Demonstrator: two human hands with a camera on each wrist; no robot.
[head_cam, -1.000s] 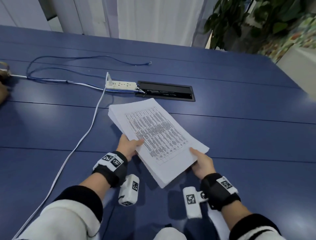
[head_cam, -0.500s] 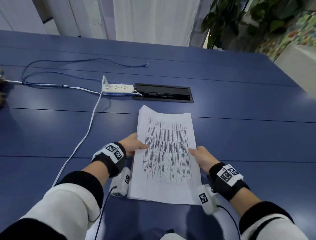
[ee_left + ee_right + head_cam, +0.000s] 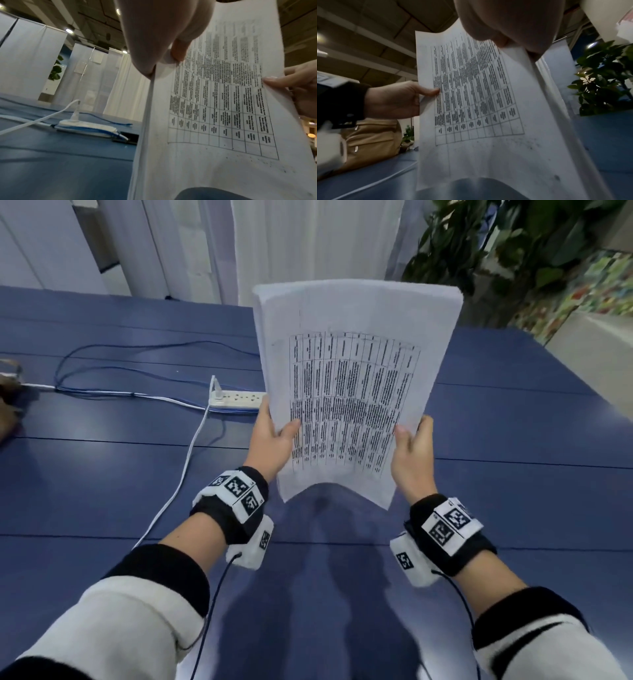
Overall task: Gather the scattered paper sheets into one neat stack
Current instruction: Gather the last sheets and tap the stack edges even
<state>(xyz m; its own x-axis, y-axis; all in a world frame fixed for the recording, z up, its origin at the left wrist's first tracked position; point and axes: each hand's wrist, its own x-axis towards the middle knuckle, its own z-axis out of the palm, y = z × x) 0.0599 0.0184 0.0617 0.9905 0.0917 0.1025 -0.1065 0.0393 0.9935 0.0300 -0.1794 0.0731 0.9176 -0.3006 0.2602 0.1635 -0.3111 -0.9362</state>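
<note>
A thick stack of white sheets [image 3: 352, 385] with a printed table on top stands upright above the blue table [image 3: 102, 481], its lower edge bowed and lifted off the surface. My left hand [image 3: 270, 436] grips the stack's left edge, thumb on the front page. My right hand [image 3: 411, 453] grips the right edge the same way. In the left wrist view the stack [image 3: 214, 108] shows its edge beside my left hand [image 3: 164, 40]. In the right wrist view the stack [image 3: 479, 101] fills the middle under my right hand [image 3: 508, 20].
A white power strip [image 3: 236, 400] with white and blue cables [image 3: 171, 481] lies left of the stack. A black cable hatch [image 3: 126, 138] is set into the table behind it. A potted plant [image 3: 496, 244] stands at the far right. A tan bag [image 3: 373, 136] is at the left.
The stack lay flat on the table under both hands; both hands have now raised it upright, off the surface, with the printed page facing me.
</note>
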